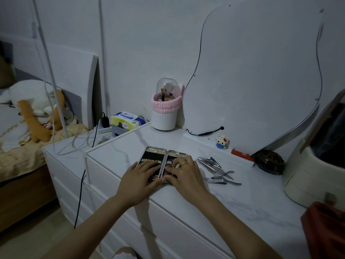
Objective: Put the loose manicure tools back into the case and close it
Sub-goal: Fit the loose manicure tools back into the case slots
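Manicure case lies open flat on the white dresser top. Left hand rests flat on its left half, fingers straight. Right hand on the right half, fingers bent; grasp unclear, can't tell. Loose metal tools piled at 3 o'clock, just beside the case.

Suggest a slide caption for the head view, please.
Both hands rest on the open manicure case; loose tools lie beside it.
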